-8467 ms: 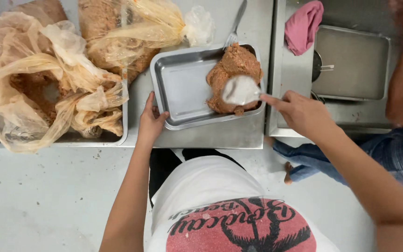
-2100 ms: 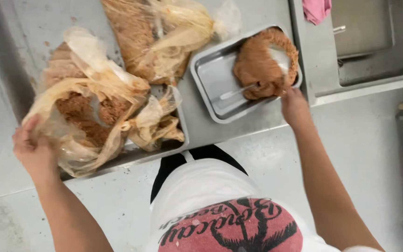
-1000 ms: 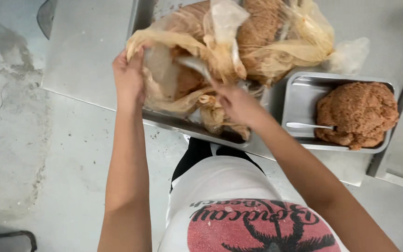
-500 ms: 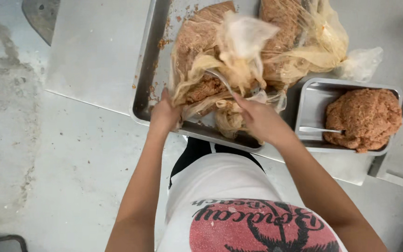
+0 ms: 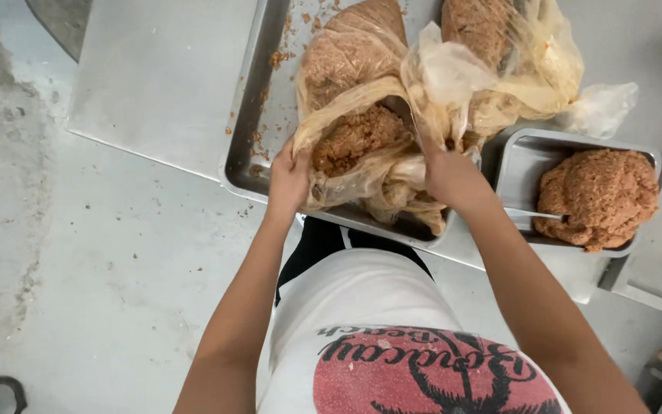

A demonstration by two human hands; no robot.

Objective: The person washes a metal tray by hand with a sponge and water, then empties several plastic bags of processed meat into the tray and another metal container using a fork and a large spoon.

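On steel tray [image 5: 243, 146], both hands [image 5: 289, 180] [image 5: 446, 175] pinch yellowish plastic bag [image 5: 362, 107] of mince.

Both bare forearms reach forward, converging slightly, the left hand [image 5: 289, 180] with fingers curled shut in a pinch and the right hand [image 5: 450, 175] likewise clenched.

Bare steel table [image 5: 155, 69] left of the tray [image 5: 243, 115]; bags [image 5: 499, 61] crowd right.
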